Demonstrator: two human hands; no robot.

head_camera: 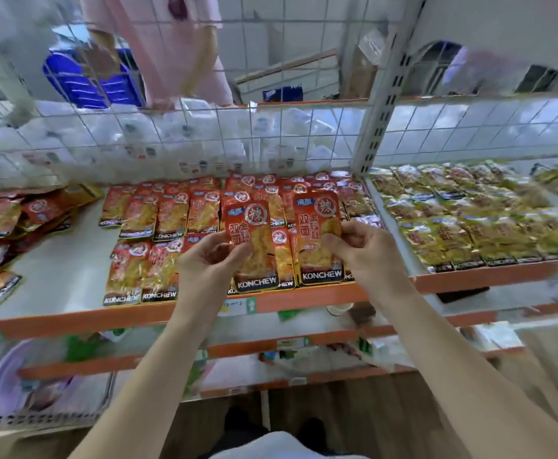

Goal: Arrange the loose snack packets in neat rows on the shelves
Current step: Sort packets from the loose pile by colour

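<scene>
**Q:** Grip status, both sides?

**A:** On the left hand (211, 260) the grip was closed on the left packet (254, 233), thumb on the front face, fingers behind. On the right hand (365, 250) the grip was closed on the right packet (314, 226), pinched at its right edge. Both pkts were red, upright, label fwd, "KONCHEW" along the bottom.

**Q:** Posn of the two pkts rel. to the shelf (65, 260)?

**A:** Held side by side, just apart, above the shelf's front, over the red rows (171, 220). Contact w/ the pkts below could not be told.

**Q:** Other stock?

**A:** The red rows lay flat at centre, overlapping front to back. A loose pile (2, 226) of red pkts lay at far left, unaligned, w/ a stretch of white board between pile and rows. The yellow packets (469, 220) lay in rows in the next bay, right of the white post (380, 111).

**Q:** Behind the shelf?

**A:** A wire mesh (171, 134) closed the back, w/ white packets (138, 127) blurred behind it. A person in pink (171, 44) stood beyond the mesh, beside a blue crate (82, 81). Lower-shelf contents were too blurred to identify.
</scene>
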